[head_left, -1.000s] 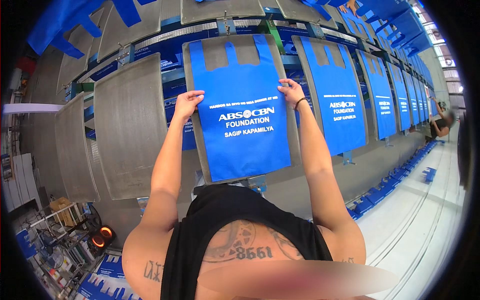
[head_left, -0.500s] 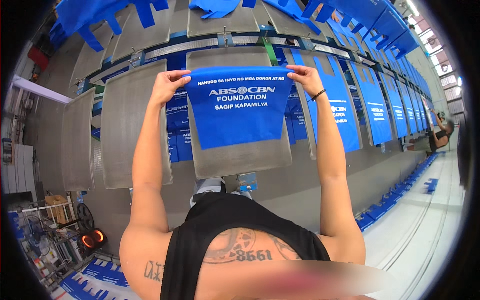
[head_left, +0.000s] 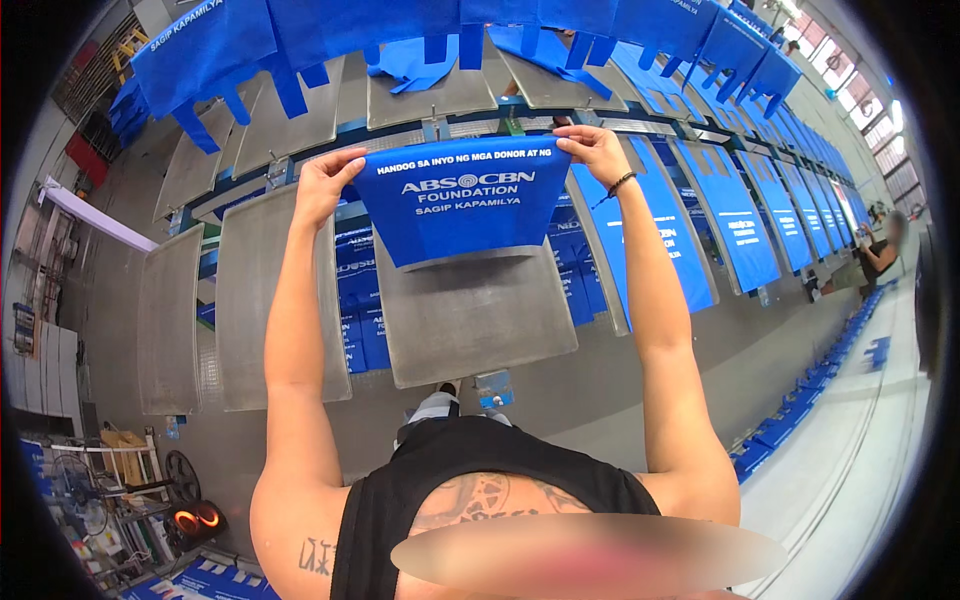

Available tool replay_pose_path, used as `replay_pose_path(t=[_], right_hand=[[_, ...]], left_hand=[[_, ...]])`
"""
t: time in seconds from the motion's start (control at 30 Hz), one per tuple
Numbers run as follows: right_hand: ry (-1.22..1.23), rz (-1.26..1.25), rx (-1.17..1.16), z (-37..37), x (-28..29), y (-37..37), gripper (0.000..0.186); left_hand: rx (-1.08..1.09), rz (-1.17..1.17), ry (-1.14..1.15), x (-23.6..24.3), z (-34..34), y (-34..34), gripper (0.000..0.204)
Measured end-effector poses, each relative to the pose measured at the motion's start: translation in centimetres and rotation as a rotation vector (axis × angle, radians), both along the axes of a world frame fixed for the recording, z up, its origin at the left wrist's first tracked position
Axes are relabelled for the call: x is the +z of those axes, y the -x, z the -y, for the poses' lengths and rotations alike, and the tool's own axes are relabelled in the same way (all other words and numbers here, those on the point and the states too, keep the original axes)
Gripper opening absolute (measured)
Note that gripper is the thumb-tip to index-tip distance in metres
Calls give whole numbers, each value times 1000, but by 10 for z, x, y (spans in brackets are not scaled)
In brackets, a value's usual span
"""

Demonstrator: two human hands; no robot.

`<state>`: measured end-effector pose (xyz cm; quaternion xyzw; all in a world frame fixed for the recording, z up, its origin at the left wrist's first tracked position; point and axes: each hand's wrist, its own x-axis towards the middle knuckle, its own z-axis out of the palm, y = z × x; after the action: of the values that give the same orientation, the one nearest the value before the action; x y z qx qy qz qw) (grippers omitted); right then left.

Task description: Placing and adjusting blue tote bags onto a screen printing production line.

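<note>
A blue cloth bag (head_left: 467, 228) with white and grey print hangs stretched between my two hands. My left hand (head_left: 328, 182) pinches its upper left corner between thumb and fingers. At the upper right corner my right hand (head_left: 595, 157), with a dark bead bracelet on the wrist, pinches the cloth the same way. Beneath the bag lies a flat grey printing board (head_left: 480, 325). The bag's lower edge stands off the board and casts a shadow on it.
Blue bags (head_left: 345, 30) hang in a row overhead. Bare grey boards (head_left: 275, 300) flank on the left; boards with printed bags (head_left: 650, 230) run off to the right. Stacked bags lie below. Another person (head_left: 882, 248) is at far right. A heater (head_left: 197, 517) glows at lower left.
Both hands have lifted the bag up and away, so its lower edge has come off the board. More of the hanging bags shows overhead as the view has shifted.
</note>
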<state>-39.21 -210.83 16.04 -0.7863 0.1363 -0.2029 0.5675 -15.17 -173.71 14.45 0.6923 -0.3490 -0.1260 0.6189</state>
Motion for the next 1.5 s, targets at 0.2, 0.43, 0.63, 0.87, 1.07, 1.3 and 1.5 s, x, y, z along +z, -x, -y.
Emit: replay_pose_path(t=[0.2,0.43,0.63,0.87,1.07,1.3,1.5], right_hand=[[56,47,-29,-4,1,-6,20],[912,63,-247,43,10,-47,21],[124,339,-95,-25,13,-17,9],[252,168,-61,-85,-91,89,10],[-129,-21,-163,-153,-159,182,11],[-66,-245,-233,-117,-173,167,11],[186,-339,-217,-66,-187,62,20]], left_hand=[[96,59,-86,11,5,-7,24],[73,561,2,18,63,-62,24],[83,315,14,39,8,-17,17],[-35,118,-103,-50,-50,59,13],[48,-159,-233,-125,-115,164,9],[1,-187,-271,-126,-70,160,9],[78,-250,-418,-162,-38,81,18]])
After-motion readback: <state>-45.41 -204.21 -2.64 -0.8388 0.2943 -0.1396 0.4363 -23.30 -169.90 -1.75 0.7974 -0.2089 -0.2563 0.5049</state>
